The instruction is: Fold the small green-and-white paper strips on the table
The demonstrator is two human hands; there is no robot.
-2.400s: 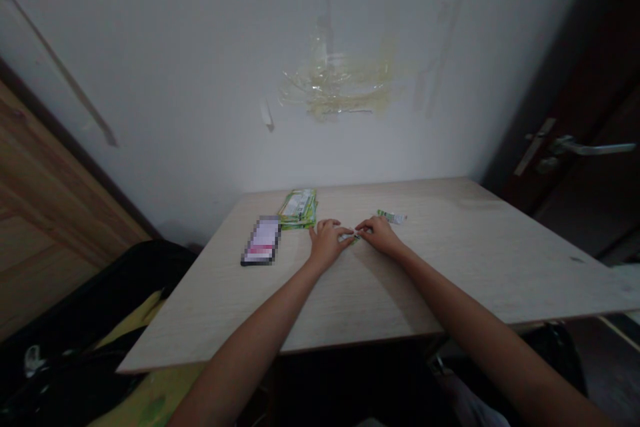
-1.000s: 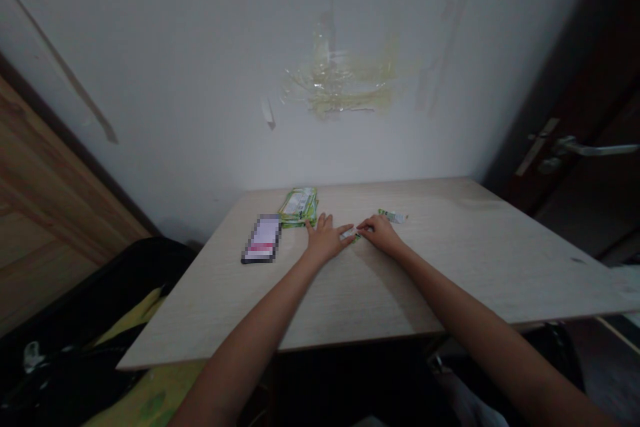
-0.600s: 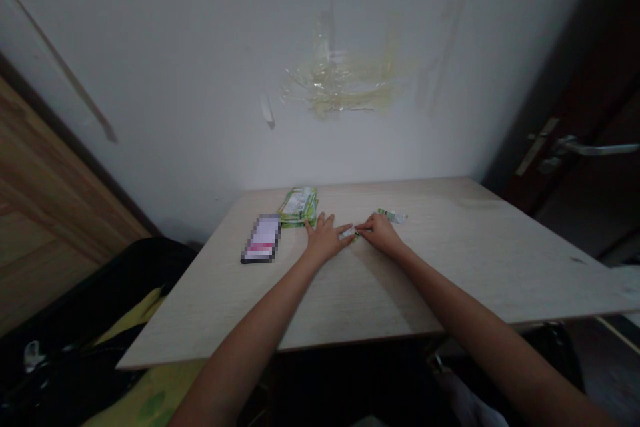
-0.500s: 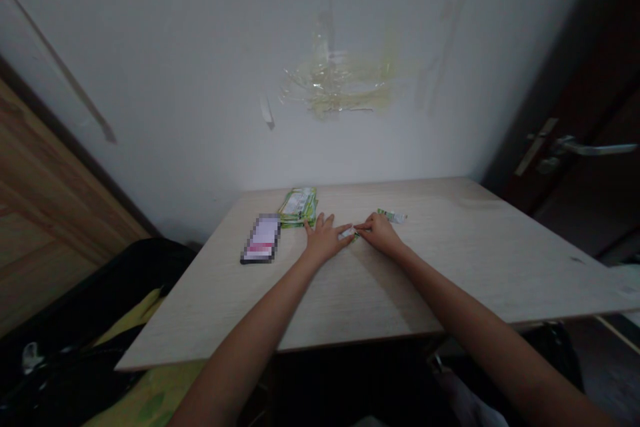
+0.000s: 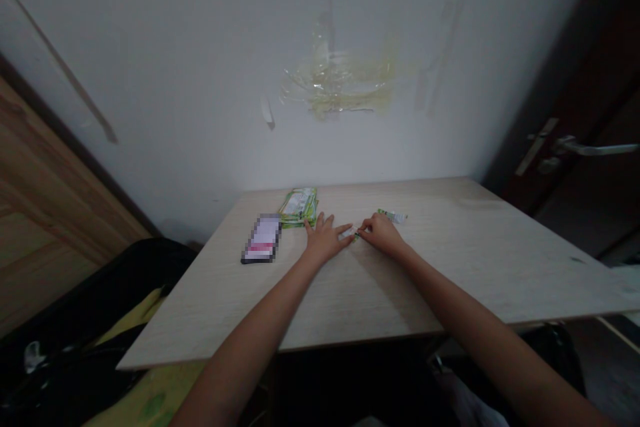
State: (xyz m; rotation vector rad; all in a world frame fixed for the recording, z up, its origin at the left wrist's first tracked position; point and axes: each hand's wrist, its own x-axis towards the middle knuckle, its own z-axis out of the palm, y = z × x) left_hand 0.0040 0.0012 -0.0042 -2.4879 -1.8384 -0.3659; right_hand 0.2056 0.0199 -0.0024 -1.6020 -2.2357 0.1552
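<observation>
On the pale table (image 5: 350, 307), my left hand (image 5: 323, 240) lies flat with its fingers spread. Its thumb and forefinger rest at the left side of a small green-and-white piece of packaging (image 5: 357, 235), mostly covered by the hands. My right hand (image 5: 383, 235) pinches the right side of that piece between thumb and fingertips. Just beyond the right hand lies a narrow green-and-white folded packet (image 5: 393, 216). A stack of flat green-and-white packets (image 5: 299, 203) sits behind my left fingers.
A phone (image 5: 261, 239) with a blurred-out screen lies left of my left hand. Behind the table rises a white wall (image 5: 200, 80) with old clear tape (image 5: 345, 83) on it. A dark door with a metal handle (image 5: 595, 147) stands at the right.
My right hand has shifted very slightly to the right, its fingertips a little farther from my left forefinger. The left hand, stack and phone stay in place.
</observation>
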